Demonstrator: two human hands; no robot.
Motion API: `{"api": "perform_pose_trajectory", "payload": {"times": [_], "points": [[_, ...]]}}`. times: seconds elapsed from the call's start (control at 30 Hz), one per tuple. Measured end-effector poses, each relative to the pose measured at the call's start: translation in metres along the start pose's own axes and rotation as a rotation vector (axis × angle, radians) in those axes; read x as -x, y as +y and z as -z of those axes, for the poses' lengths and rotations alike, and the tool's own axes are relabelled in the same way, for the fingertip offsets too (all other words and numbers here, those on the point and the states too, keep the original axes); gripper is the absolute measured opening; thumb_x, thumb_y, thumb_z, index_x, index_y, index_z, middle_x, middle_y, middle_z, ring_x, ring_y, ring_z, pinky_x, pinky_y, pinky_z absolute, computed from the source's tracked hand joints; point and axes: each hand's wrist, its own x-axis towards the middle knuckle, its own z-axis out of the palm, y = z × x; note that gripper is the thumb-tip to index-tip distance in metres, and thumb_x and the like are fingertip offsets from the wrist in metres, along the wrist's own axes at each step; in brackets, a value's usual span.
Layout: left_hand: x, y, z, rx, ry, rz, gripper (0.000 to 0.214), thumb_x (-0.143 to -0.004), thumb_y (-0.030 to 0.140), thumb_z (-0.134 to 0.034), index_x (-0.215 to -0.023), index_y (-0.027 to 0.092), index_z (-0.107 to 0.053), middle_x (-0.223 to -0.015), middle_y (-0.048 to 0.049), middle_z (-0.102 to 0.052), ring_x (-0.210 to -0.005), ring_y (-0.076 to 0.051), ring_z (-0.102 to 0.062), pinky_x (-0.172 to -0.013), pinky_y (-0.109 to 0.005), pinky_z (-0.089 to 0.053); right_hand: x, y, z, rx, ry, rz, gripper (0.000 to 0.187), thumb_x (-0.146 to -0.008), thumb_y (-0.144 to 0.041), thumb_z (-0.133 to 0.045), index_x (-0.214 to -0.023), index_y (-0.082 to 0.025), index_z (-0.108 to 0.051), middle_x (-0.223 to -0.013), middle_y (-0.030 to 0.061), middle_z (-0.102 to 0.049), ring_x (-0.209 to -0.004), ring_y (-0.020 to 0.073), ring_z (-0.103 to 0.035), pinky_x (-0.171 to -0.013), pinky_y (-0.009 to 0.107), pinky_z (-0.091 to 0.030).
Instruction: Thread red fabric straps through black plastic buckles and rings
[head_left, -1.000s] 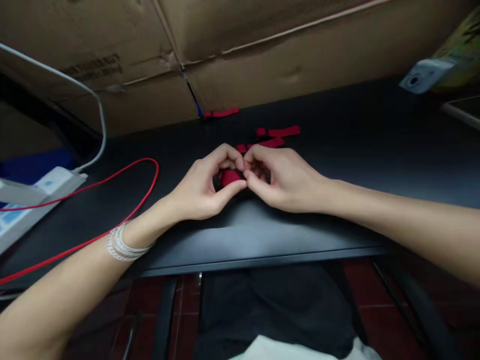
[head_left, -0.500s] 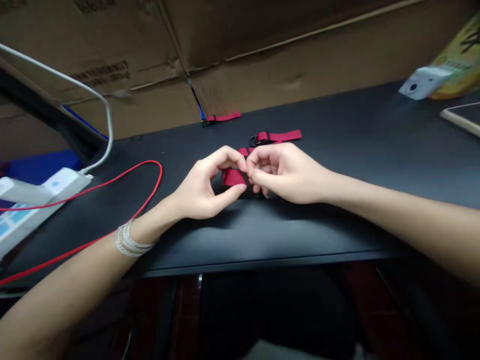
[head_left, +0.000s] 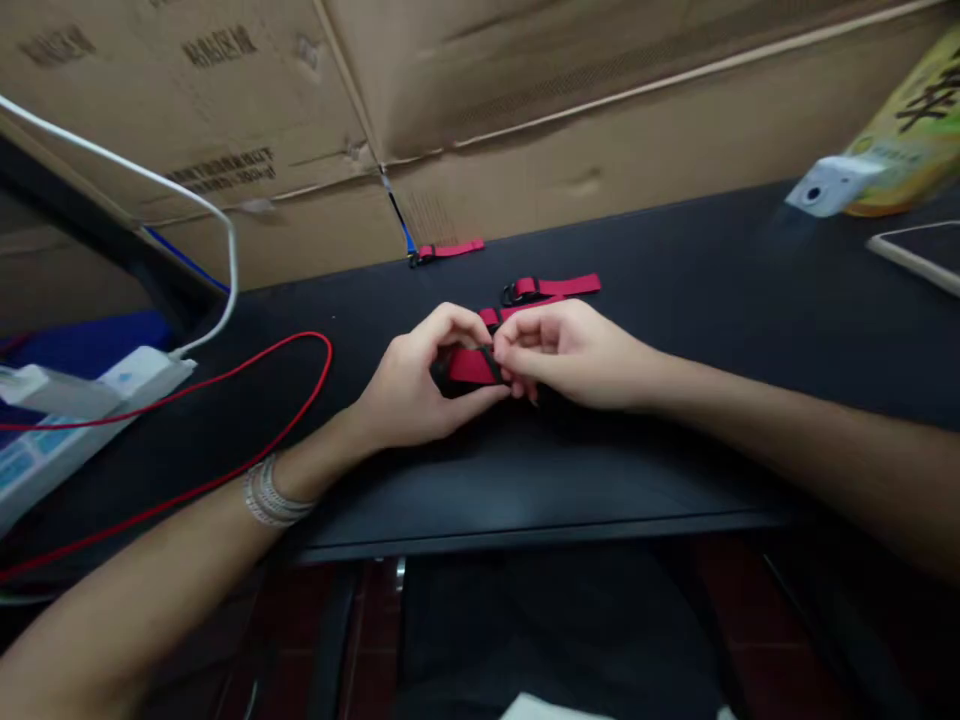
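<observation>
Between my hands is a red strap (head_left: 471, 366) with a dark buckle-like piece at its right end. My left hand (head_left: 420, 380) curls around it, thumb below and fingers above, closed on the strap. My right hand (head_left: 574, 352) pinches at the dark piece; its fingertips partly hide it. Just behind my hands lies another red strap (head_left: 491, 317), mostly covered by the right fingers. Beyond that, a red strap with a black buckle (head_left: 559, 288) rests on the table, and one more red strap (head_left: 451, 250) lies against the cardboard.
Cardboard boxes (head_left: 517, 190) wall off the back of the black table (head_left: 675, 480). A white power strip (head_left: 90, 420) with a white cable and a red cable (head_left: 300, 410) occupies the left. At right are a small white device (head_left: 829, 186), a yellow bottle (head_left: 907, 130) and a phone-like object (head_left: 919, 255).
A dark piece on the strap now shows by my right fingertips. My left thumb has slid rightward along the strap's lower edge. The view has shifted slightly.
</observation>
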Motion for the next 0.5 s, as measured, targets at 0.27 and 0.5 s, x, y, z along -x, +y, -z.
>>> {"api": "perform_pose_trajectory", "payload": {"times": [0.27,0.5], "points": [[0.002,0.003,0.002,-0.142,0.069,0.017,0.027,-0.075,0.027,-0.084,-0.095,0.014,-0.072,-0.085,-0.0021,-0.072,-0.073,-0.011,-0.062,-0.068,-0.023,-0.046,-0.001,0.006,-0.004,0.067,0.111,0.118,0.013,-0.078,-0.002,-0.057,-0.073,-0.014,-0.055,-0.059,-0.0027,-0.058,-0.051,0.0055,-0.053,-0.051,0.017,-0.041],[0.003,0.005,0.0,-0.021,0.05,0.07,0.026,-0.075,0.026,-0.082,-0.095,0.013,-0.071,-0.084,-0.0016,-0.073,-0.071,-0.01,-0.063,-0.066,-0.02,-0.048,0.001,0.019,-0.007,0.298,0.244,0.332,0.003,-0.08,-0.016,-0.057,-0.082,-0.013,-0.059,-0.069,-0.0004,-0.061,-0.059,0.0065,-0.055,-0.057,0.019,-0.041]]}}
